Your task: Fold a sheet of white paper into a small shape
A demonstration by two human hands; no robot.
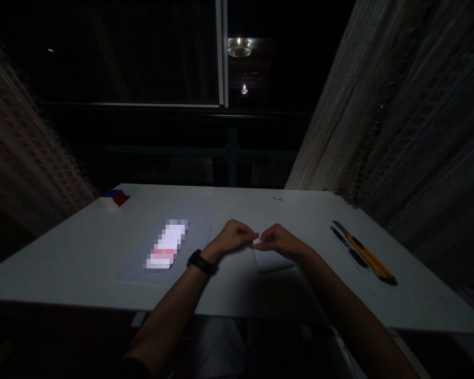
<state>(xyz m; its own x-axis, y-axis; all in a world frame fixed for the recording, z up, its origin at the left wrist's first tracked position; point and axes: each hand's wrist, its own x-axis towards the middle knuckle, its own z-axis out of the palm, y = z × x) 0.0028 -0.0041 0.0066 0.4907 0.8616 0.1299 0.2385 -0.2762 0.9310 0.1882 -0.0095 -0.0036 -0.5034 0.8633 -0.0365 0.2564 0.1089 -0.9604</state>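
In the middle of the white table, a piece of white paper lies under my right hand. My left hand, with a black watch on its wrist, pinches at the paper's far left corner. Close beside it, my right hand has thumb and forefinger pressed together on the same corner. The fingertips of both hands nearly meet there. Part of the paper is hidden by my right hand and forearm.
To the left, a lit phone rests on a larger white sheet. A yellow utility knife and a black pen lie at right. A blue, red and white block sits at the far left corner, and a small scrap at the back.
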